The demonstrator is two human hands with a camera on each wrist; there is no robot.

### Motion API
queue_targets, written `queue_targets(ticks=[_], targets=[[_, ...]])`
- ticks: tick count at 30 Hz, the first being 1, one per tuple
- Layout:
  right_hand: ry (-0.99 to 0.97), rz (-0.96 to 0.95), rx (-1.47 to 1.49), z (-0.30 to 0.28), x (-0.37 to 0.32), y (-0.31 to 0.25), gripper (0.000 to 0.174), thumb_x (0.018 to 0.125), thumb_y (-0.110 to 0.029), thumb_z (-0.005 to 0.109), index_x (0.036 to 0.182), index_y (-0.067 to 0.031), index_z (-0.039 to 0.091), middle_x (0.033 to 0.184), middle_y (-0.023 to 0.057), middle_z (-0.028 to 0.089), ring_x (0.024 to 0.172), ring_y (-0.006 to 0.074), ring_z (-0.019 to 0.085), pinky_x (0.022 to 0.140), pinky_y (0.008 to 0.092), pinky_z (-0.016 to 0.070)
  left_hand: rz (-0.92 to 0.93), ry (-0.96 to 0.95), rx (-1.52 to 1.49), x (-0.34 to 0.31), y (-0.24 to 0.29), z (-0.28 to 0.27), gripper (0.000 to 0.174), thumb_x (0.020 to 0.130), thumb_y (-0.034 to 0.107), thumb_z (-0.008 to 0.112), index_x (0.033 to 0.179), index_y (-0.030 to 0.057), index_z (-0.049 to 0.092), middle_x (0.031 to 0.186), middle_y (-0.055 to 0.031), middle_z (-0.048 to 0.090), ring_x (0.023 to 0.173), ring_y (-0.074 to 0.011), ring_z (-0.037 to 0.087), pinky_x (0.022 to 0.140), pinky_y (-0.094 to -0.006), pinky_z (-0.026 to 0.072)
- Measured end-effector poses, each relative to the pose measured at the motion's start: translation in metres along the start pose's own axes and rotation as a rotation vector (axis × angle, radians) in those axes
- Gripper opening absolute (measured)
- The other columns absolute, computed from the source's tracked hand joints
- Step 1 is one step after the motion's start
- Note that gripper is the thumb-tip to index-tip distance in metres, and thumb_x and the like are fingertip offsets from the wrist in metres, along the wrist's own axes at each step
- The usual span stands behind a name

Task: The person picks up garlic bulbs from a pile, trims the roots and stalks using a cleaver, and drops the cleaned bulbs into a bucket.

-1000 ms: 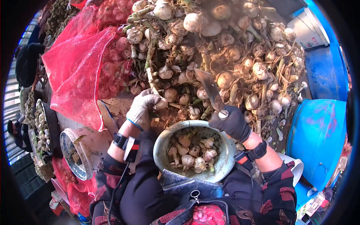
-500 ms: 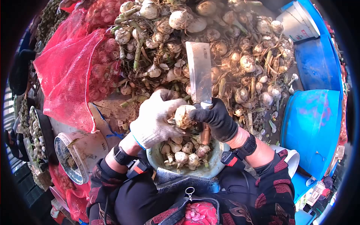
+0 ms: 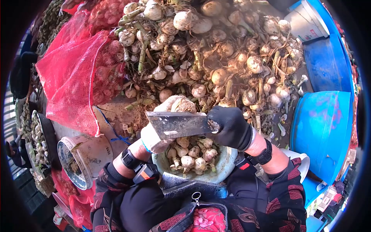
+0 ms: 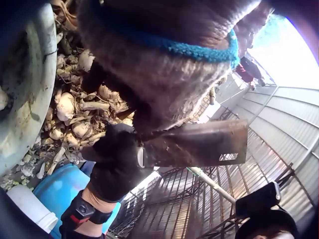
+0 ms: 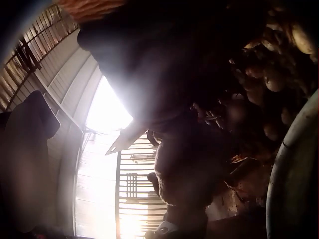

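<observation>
In the head view my left hand [image 3: 153, 138], in a white knit glove, holds a garlic bulb [image 3: 184, 105] above the basin. My right hand [image 3: 232, 128], in a black glove, grips a cleaver [image 3: 177, 124] by its handle. The broad blade lies crosswise in front of the left hand and covers part of its fingers and the bulb. From the left wrist, the cleaver blade [image 4: 199, 145] shows a small bright rectangular patch near its end. Below the hands, a pale basin [image 3: 230, 161] contains several trimmed garlic bulbs [image 3: 188, 162].
A large heap of garlic with stalks [image 3: 247, 62] spreads beyond the hands. At the left are a red mesh sack [image 3: 71, 81] and a dirty white bucket [image 3: 92, 154] on its side. Blue tubs [image 3: 322, 135] and a white bucket [image 3: 307, 23] stand at the right.
The left hand has brought a garlic bulb from the heap back over the basin. The cleaver has swung from upright to crosswise, its blade now in front of the left hand.
</observation>
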State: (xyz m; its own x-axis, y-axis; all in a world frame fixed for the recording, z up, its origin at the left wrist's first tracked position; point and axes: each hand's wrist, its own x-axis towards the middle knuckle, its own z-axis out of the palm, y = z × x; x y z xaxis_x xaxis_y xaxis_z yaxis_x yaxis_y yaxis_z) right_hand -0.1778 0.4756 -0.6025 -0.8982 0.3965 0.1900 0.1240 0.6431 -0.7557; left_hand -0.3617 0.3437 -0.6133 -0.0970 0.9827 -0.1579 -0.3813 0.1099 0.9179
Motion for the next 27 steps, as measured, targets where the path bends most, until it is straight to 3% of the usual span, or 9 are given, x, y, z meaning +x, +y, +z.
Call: queue_targets(ticks=[12,16,19,20,22,23,24,26,27], targets=[[-0.041,-0.006,-0.152,0.004,-0.002,0.005,0.015,0.060,-0.015,0.071,0.070,-0.0103,0.060,0.063,0.0108,0.055,0.058,0.0329,0.057,0.049,0.0389,0.0454,-0.020,-0.197,0.579,-0.003,-0.010,-0.017,0.053,0.075,0.021,0.074,0.120,0.0023,0.054,0.111,-0.0089,0.062,0.100,-0.0165,0.058,0.093,-0.0278,0.0441],[-0.005,0.031,-0.129,0.015,-0.011,0.039,0.016,0.068,-0.019,0.068,0.067,-0.0081,0.058,0.060,0.0128,0.053,0.055,0.0356,0.055,0.048,0.0404,0.0443,-0.021,-0.247,0.721,-0.003,-0.002,-0.009,0.053,0.074,0.022,0.074,0.120,0.0021,0.055,0.112,-0.0092,0.062,0.101,-0.0162,0.058,0.093,-0.0273,0.0437],[0.038,0.208,-0.196,0.014,-0.035,0.070,0.027,0.075,-0.024,0.067,0.062,-0.0052,0.053,0.056,0.0155,0.050,0.050,0.0364,0.051,0.045,0.0406,0.0405,-0.147,-0.304,0.150,0.003,0.001,-0.007,0.039,0.065,0.015,0.080,0.099,0.0036,0.063,0.089,-0.0039,0.063,0.082,-0.0144,0.060,0.077,-0.0286,0.0490],[0.051,0.284,-0.189,0.018,-0.043,0.069,0.028,0.075,-0.024,0.068,0.062,-0.0050,0.053,0.056,0.0158,0.050,0.050,0.0357,0.050,0.046,0.0397,0.0398,0.470,-0.482,0.328,0.027,-0.002,-0.015,0.037,0.066,0.019,0.080,0.095,0.0037,0.063,0.081,-0.0018,0.061,0.075,-0.0119,0.058,0.071,-0.0253,0.0481],[0.108,0.332,-0.014,0.010,-0.035,0.055,0.025,0.074,-0.020,0.073,0.066,-0.0045,0.056,0.055,0.0099,0.051,0.046,0.0226,0.048,0.047,0.0345,0.0395,-0.018,-0.020,0.202,0.022,0.010,0.000,0.048,0.074,0.039,0.075,0.103,0.0022,0.060,0.073,-0.0011,0.058,0.070,-0.0112,0.056,0.063,-0.0229,0.0459],[0.100,0.453,0.167,0.007,-0.028,0.048,0.025,0.073,-0.023,0.076,0.071,-0.0045,0.060,0.057,0.0054,0.054,0.050,0.0166,0.049,0.049,0.0319,0.0407,-0.285,-0.052,0.060,0.017,0.042,0.009,0.067,0.080,0.057,0.064,0.115,0.0004,0.052,0.072,-0.0005,0.054,0.062,-0.0104,0.051,0.056,-0.0200,0.0418],[0.084,0.578,0.352,0.004,-0.025,0.037,0.026,0.072,-0.025,0.080,0.075,-0.0046,0.064,0.060,0.0010,0.057,0.053,0.0105,0.050,0.051,0.0293,0.0418,-0.152,-0.107,-0.096,0.022,0.031,0.001,0.081,0.078,0.067,0.058,0.127,0.0031,0.044,0.075,-0.0020,0.054,0.064,-0.0138,0.051,0.056,-0.0251,0.0429],[0.035,0.534,0.587,0.004,-0.012,0.014,0.035,0.070,-0.028,0.084,0.089,-0.0034,0.068,0.071,-0.0044,0.062,0.065,0.0052,0.053,0.060,0.0253,0.0457,-0.187,0.097,-0.357,0.028,0.024,0.008,0.078,0.080,0.066,0.056,0.130,0.0079,0.043,0.082,-0.0025,0.056,0.075,-0.0172,0.053,0.064,-0.0324,0.0441],[0.012,0.492,0.713,0.010,-0.011,0.010,0.037,0.071,-0.020,0.083,0.100,-0.0023,0.067,0.079,-0.0022,0.063,0.072,0.0065,0.054,0.069,0.0222,0.0462,-0.047,-0.077,-0.920,0.037,0.004,0.001,0.070,0.082,0.063,0.054,0.129,0.0116,0.045,0.098,-0.0061,0.060,0.096,-0.0248,0.055,0.083,-0.0431,0.0437]])
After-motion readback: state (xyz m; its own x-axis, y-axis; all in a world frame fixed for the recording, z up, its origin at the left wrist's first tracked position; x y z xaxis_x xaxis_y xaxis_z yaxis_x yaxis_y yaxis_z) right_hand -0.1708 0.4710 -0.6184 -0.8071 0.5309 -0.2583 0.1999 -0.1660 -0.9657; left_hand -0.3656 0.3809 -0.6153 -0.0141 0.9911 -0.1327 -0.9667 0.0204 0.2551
